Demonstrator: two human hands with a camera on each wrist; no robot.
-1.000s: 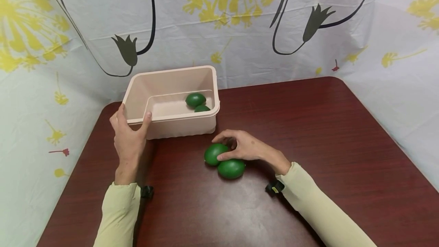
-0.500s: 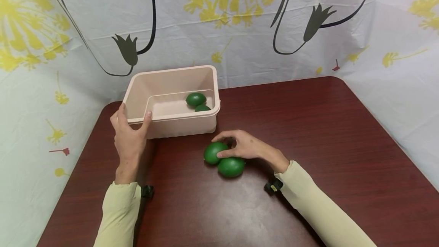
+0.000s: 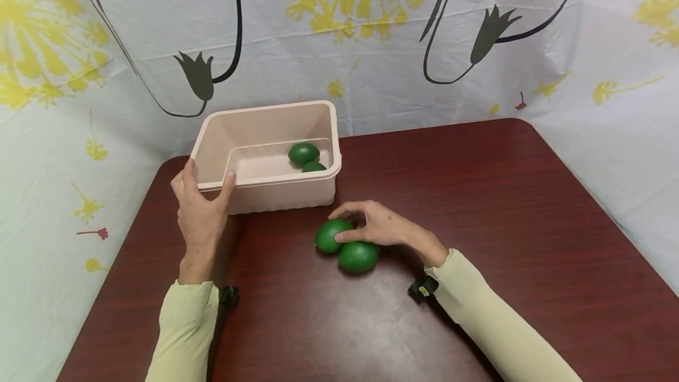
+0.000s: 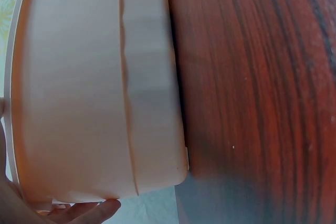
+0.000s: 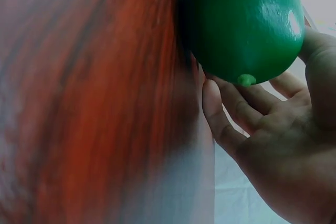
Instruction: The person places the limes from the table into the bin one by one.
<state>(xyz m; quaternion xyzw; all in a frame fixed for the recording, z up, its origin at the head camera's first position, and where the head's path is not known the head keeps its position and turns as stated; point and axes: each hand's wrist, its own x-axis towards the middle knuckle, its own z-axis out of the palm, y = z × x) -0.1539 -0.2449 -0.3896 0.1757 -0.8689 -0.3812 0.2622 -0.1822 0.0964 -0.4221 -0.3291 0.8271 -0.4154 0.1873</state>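
My left hand [image 3: 201,217] grips the near left corner of a beige plastic bin [image 3: 281,193], thumb over the front rim and fingers on the left side. The left wrist view shows the bin's outer wall [image 4: 79,87] with fingertips [image 4: 105,211] at its end. In front of the bin, my right hand [image 3: 383,224] holds a shiny green lime [image 3: 330,236] between thumb and fingers, low at the table. A second lime [image 3: 358,257] lies against it, just below the thumb; in the right wrist view a lime [image 5: 244,22] hides part of the fingers.
Two more limes, one whole in view [image 3: 303,153] and one partly behind the front rim [image 3: 314,167], lie in the bin's right end. The dark red wooden table [image 3: 477,205] meets a flower-printed cloth [image 3: 382,75] at its back and sides.
My right thumb has shifted slightly up, and the two limes by it have moved slightly away from me. My left hand and the bin stay in place.
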